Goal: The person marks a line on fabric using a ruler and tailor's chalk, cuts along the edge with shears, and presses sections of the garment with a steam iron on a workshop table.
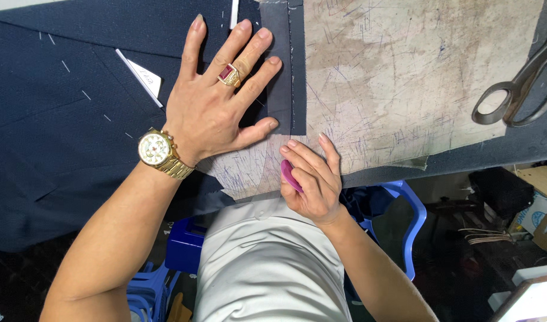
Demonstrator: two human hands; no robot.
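R hand (pixel 312 179) pinching pink chalk (pixel 289 175) | L hand (pixel 217 104) flat, fingers splayed on navy cloth (pixel 59 119)

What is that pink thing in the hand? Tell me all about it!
The pink piece is small, flat and smooth with a rounded edge, magenta in colour; it looks like chalk or plastic, though I cannot tell which. Only part shows, because the right hand pinches it between thumb and fingers. It sits at the near edge of the scratched table, just below the dark blue cloth that the left hand presses flat.
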